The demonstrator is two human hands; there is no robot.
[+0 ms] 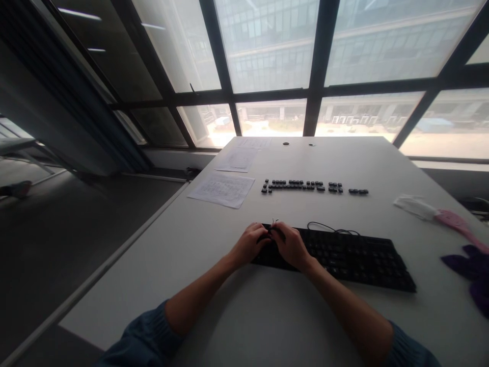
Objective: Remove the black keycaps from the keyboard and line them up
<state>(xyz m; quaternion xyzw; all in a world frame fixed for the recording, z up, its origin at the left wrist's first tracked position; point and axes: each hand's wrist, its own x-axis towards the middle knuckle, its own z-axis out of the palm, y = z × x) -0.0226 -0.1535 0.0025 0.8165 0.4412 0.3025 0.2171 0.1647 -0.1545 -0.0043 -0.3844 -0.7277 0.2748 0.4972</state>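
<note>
A black keyboard [355, 257] lies on the white table [267, 316] in front of me, its cable looping behind it. My left hand [248, 243] and my right hand [292, 245] meet over the keyboard's left end, fingers curled and pinched together around something small and dark that I cannot make out; a thin wire bit sticks up between them. Further back, a row of loose black keycaps [305, 186] is laid out in a line on the table.
Printed sheets [223, 190] lie at the back left, more paper [239, 159] behind them. A white mask [414, 206], a pink brush-like tool [460, 224] and purple cloth [473, 267] sit at the right. Large windows stand beyond the table; its left edge drops to dark floor.
</note>
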